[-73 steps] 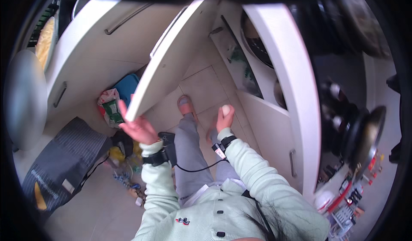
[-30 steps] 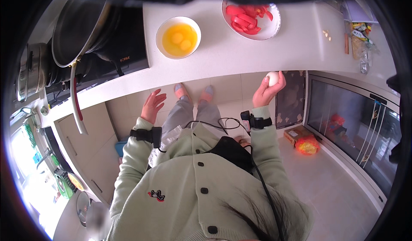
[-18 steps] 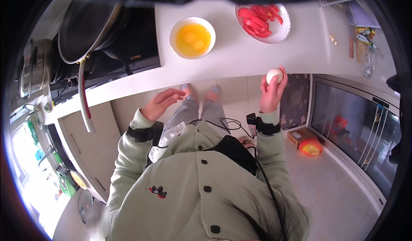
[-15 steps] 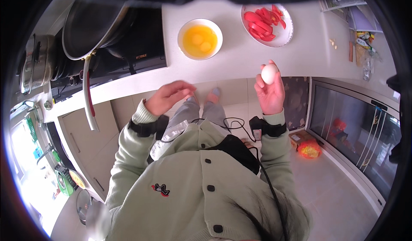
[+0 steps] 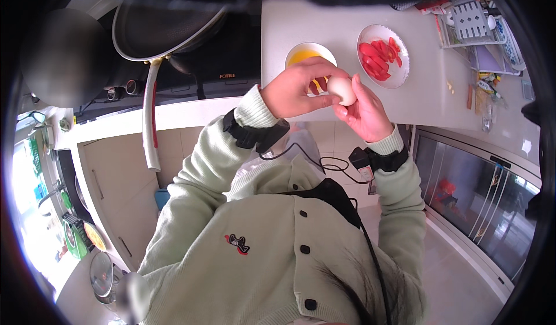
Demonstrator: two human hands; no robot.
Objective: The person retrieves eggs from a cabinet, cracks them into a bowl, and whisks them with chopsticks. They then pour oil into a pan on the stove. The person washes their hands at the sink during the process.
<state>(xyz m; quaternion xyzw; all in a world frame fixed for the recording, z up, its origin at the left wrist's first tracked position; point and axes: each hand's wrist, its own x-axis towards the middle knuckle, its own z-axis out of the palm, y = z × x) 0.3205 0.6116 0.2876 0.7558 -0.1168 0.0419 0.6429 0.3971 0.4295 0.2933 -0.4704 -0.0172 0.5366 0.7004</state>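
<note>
A whole egg [image 5: 343,91] is gripped between my two hands just in front of a white bowl [image 5: 326,50]. My left hand [image 5: 300,87] reaches over the bowl's near part, its fingers and thumb closed on the egg's left side. From the right, my right hand [image 5: 368,112] has its thumb and fingers around the other side. Yellow raw egg [image 5: 303,55] shows in the bowl, partly hidden by my left hand. Right of the bowl stands a white oval plate [image 5: 403,73] with cut tomato wedges [image 5: 376,59].
On the left, a frying pan [image 5: 165,27] rests on the black stove [image 5: 231,64], its long handle [image 5: 150,116] jutting past the counter edge. A rack [image 5: 472,24] and small packets stand at the counter's right. A cable [image 5: 333,166] hangs between my wrists.
My left hand has moved up and right to meet the egg, which my right hand has brought slightly left. Both hands now hold it. The view has shifted left.
</note>
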